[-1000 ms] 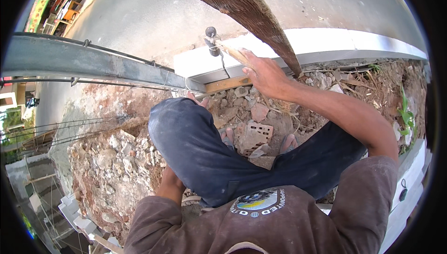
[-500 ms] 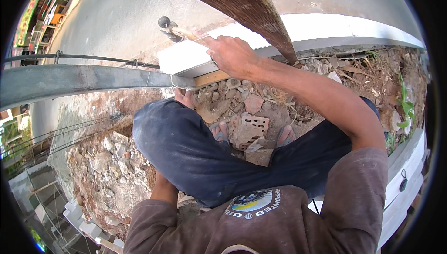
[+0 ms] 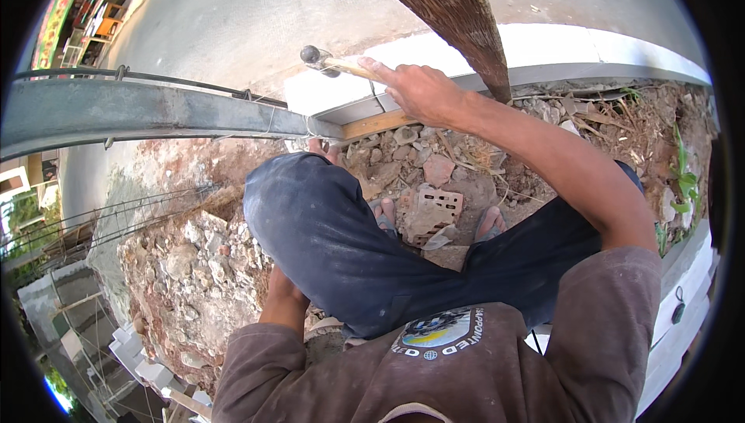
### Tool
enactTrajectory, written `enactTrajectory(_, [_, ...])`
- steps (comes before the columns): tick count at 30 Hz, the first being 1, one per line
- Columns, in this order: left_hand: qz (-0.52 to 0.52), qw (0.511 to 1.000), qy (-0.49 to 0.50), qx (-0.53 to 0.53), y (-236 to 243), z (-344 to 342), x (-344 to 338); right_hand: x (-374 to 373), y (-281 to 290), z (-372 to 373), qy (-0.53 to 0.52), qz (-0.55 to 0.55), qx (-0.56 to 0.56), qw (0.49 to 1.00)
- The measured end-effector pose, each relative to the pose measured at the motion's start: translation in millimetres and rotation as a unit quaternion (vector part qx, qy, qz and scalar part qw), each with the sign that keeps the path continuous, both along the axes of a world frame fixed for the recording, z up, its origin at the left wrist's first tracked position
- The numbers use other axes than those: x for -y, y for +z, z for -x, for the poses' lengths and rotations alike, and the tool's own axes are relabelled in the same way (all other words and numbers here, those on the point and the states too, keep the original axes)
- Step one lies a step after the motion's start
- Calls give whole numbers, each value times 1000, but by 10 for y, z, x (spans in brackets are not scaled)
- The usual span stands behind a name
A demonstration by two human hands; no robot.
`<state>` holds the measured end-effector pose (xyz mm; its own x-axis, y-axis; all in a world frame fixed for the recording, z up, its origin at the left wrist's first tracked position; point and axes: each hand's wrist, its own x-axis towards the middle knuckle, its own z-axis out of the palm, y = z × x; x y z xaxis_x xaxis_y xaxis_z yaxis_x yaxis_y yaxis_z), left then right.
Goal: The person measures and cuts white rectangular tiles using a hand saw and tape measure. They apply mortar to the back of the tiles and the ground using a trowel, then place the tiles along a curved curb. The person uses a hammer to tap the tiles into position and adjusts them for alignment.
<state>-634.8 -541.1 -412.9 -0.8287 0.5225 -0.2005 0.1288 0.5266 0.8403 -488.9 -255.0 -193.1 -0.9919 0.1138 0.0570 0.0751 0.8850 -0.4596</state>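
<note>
My right hand (image 3: 425, 93) is closed round the wooden handle of a hammer (image 3: 351, 67), thumb stretched along it. The hammer's dark round head is raised over the end of a long white beam (image 3: 310, 95). My left hand (image 3: 334, 153) shows only a few bent fingertips past my left knee, at the corner where a grey metal channel (image 3: 155, 106) meets a wooden strip (image 3: 376, 124). What those fingers grip, if anything, is hidden. Thin string (image 3: 309, 126) is wound about the channel's end.
A rough wooden post (image 3: 458, 12) rises just beyond my right forearm. Rubble and a holed brick (image 3: 440, 207) lie between my sandalled feet. Thin steel rods (image 3: 116, 217) stretch over broken ground at left. A paved surface (image 3: 225, 19) spreads beyond the beam.
My right hand and the hammer have moved a little to the right and nearer along the beam. The whole view has shifted slightly. My left fingertips remain at the same corner.
</note>
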Motion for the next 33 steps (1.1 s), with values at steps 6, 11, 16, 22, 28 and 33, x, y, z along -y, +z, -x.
enactTrajectory(6, [24,998,-9,-55,1,61,61,17,170,52,11,39,70,997])
enactTrajectory(11, [72,992,-103,-31,35,42,-23,8,201,-50,-7,72,-57,996])
enactTrajectory(16, [-11,997,-58,-41,-165,402,207,48,160,39,13,69,29,997])
enactTrajectory(22, [-17,997,-66,30,-44,94,89,-68,222,15,29,39,49,998])
enactTrajectory(28, [76,986,-134,-66,-56,130,142,150,130,-23,32,103,-20,994])
enactTrajectory(33, [18,986,-149,-75,-87,226,144,60,56,71,53,32,3,998])
